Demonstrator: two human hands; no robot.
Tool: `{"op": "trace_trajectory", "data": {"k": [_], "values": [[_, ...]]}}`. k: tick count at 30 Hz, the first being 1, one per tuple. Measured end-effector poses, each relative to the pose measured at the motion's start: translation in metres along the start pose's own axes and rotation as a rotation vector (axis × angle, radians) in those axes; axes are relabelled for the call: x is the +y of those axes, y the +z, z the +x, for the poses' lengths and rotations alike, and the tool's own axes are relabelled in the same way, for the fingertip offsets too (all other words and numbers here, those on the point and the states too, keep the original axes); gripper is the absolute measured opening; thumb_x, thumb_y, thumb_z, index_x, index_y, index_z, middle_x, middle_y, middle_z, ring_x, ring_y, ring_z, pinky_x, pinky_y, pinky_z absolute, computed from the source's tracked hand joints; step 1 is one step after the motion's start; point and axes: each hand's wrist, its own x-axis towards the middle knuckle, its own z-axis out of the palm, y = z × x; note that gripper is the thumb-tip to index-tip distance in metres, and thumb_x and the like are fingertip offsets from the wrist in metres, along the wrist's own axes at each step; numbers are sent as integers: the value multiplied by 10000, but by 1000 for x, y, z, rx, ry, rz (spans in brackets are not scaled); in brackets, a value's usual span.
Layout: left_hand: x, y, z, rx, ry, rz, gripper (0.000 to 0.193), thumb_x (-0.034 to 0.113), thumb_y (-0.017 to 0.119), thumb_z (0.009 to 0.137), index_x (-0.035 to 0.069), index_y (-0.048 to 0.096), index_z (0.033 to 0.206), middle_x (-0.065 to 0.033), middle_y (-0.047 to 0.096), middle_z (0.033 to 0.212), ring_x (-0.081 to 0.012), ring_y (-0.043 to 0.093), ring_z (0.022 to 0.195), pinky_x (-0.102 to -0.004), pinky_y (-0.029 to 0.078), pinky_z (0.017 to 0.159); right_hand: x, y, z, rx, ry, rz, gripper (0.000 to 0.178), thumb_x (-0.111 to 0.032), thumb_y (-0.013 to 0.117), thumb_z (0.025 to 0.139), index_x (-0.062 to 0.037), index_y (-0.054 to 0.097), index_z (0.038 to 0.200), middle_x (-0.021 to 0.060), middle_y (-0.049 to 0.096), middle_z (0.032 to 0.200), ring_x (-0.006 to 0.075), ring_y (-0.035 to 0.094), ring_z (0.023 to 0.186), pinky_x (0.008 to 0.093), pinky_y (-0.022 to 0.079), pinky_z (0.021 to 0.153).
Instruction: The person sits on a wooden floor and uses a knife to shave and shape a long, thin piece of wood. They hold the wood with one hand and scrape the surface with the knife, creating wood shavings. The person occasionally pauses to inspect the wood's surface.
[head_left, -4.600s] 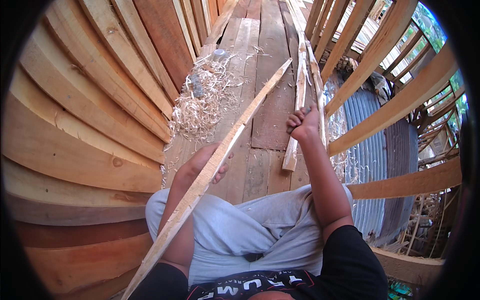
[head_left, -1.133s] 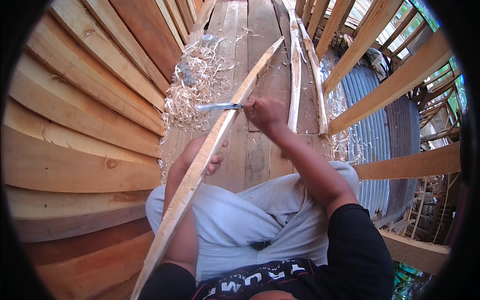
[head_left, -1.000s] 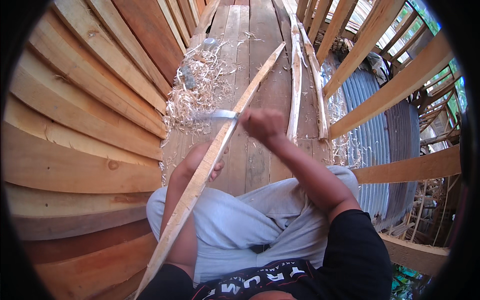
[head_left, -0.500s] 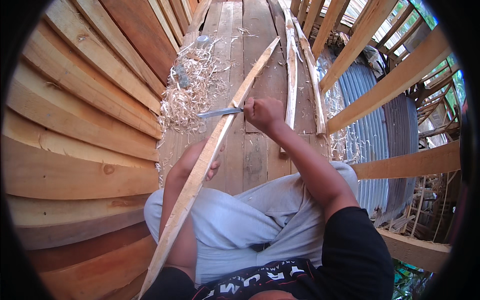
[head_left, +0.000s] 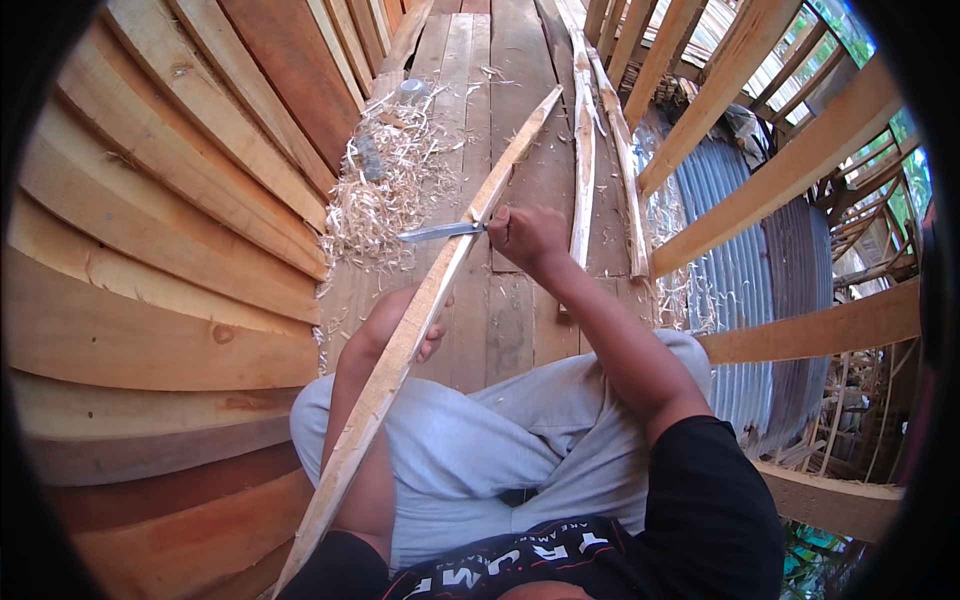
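A long pale wooden pole (head_left: 415,320) slants from my left shoulder up to its tapered far end. My left hand (head_left: 432,335) is wrapped round it from beneath, about midway; part of that hand is hidden behind the wood. In my closed right hand (head_left: 527,238) is the handle of a knife (head_left: 438,231). Its blade lies across the pole, beyond my left hand, with the tip pointing left. A small raised curl of wood shows at the blade.
Wood shavings (head_left: 385,205) are heaped on the plank floor (head_left: 510,320), with a grey block (head_left: 369,158) and a clear cup (head_left: 411,92) among them. Two more stripped poles (head_left: 584,150) lie ahead on the right. Plank wall (head_left: 150,300) at left; wooden railing (head_left: 810,330) at right.
The view has tilted slightly, shifting the whole scene a little downward. Both hands keep their holds, and the knife stays at nearly the same spot on the pole.
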Motion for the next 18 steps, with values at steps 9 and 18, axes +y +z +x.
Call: {"op": "trace_trajectory", "data": {"k": [9,18], "values": [[3,9,2,99,40,133,336,392,411,1007,86,549,1017,-51,513,583,-158,529,405,-278,414,347,79,-5,19,38,455,-156,603,-408,323,989,-53,701,681,190,656,634,369,656,587,519,514,598],[6,10,-7,93,23,101,346,396,404,1010,82,547,1031,-50,517,587,-154,534,418,-285,426,361,-17,-19,-8,-111,100,-18,560,-357,438,947,-54,603,505,180,538,470,360,560,422,500,467,484]]}}
